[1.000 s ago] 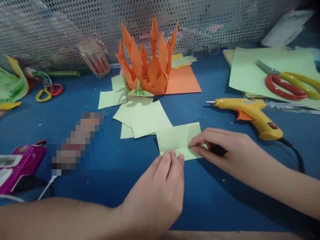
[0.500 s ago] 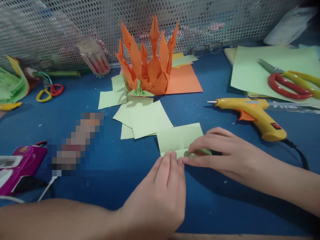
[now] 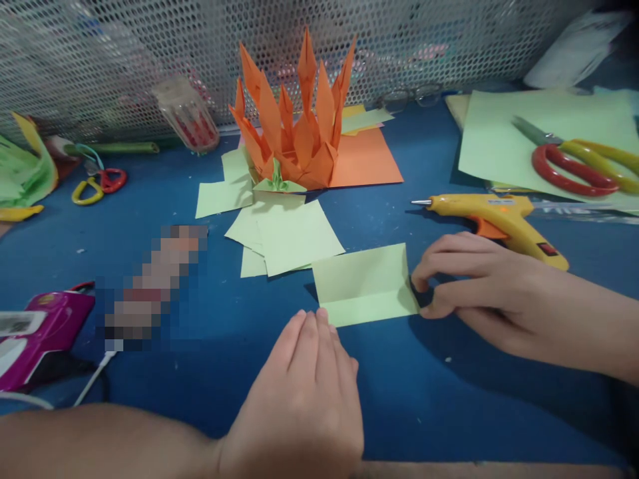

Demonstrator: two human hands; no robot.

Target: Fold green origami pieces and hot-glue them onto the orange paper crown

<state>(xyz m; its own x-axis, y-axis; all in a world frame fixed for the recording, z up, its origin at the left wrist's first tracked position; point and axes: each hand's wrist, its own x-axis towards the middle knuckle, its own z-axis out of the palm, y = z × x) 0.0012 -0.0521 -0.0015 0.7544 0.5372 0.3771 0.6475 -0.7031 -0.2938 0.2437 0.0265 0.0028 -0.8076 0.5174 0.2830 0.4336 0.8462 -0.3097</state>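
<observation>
A small light green sheet of paper (image 3: pixel 367 283) lies before me on the blue table, with a crease running across its lower part. My left hand (image 3: pixel 309 392) has its fingers together, their tips on the sheet's lower left corner; the thumb is mostly hidden. At the sheet's right edge is my right hand (image 3: pixel 469 293), its fingers curved and a gap between thumb and forefinger. Its thumb tip is close to the lower right corner. More green paper pieces (image 3: pixel 302 236) lie overlapping just beyond, in front of an orange folded-paper model (image 3: pixel 304 146) with tall points.
A yellow glue gun (image 3: pixel 479 206) lies behind my right hand. Large scissors (image 3: pixel 574 169) rest on green sheets (image 3: pixel 492 133). Small scissors (image 3: pixel 94 186), a clear jar (image 3: pixel 187 116), a magenta box (image 3: pixel 54 326) and a blurred-out object with a white cable (image 3: pixel 94 376) are leftward. Perforated mesh (image 3: pixel 124 40) stands behind.
My right hand has moved right, from the sheet's lower fold to its right edge. My left fingers have slid left to the corner. The folded lower strip now lies opened out.
</observation>
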